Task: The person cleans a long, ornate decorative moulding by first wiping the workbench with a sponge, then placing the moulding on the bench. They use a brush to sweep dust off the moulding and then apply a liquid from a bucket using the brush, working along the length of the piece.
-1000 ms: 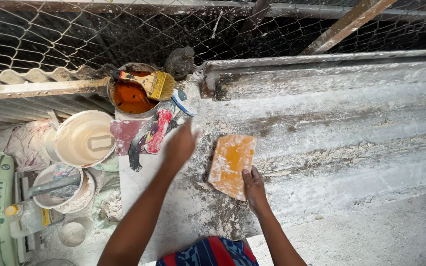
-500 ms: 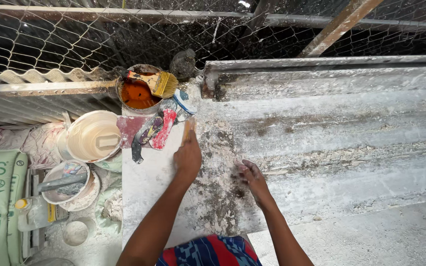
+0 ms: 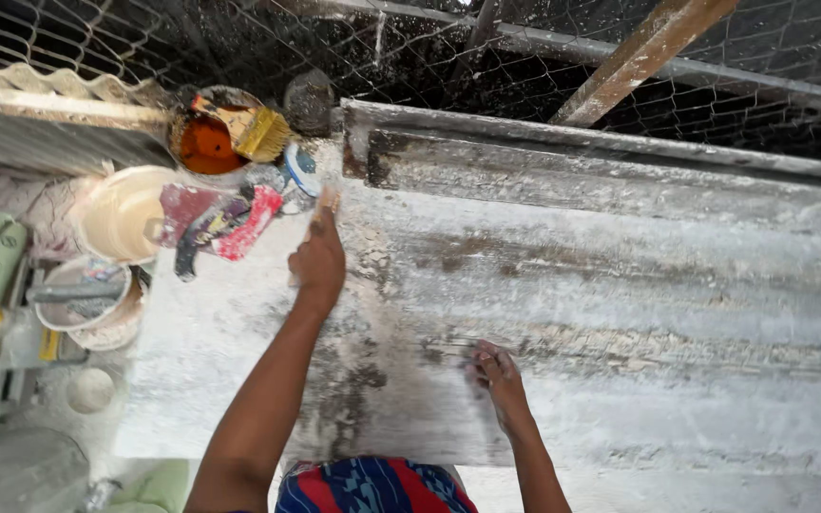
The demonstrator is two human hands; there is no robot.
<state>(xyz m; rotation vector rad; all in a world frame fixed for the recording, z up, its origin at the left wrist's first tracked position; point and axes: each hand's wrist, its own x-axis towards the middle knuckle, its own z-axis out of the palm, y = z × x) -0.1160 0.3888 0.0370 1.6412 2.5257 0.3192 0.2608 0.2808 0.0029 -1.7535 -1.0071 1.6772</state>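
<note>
Gone from under the right hand (image 3: 498,370) is the orange sanding block that lay there a second ago; now that hand rests with fingers curled on the dusty grey ribbed slab (image 3: 620,285), holding nothing that I can see. Her left hand (image 3: 318,261) has slid further up, near the slab's left end, its grip closed round something thin and pale at the fingertips, though I cannot make out what. Just beyond it lie a red-stained scraper (image 3: 230,223) and a paint tin of orange liquid (image 3: 206,142) with a yellow brush (image 3: 249,128) laid across it; a cream plastic bucket (image 3: 121,214) stands to the left. To my eye the rubbing goes best if the left hand presses flat and follows the ribs lengthwise, while the right hand stays planted to steady the body, keeping clear of the tools crowded at the worktop (image 3: 201,380) edge.
</note>
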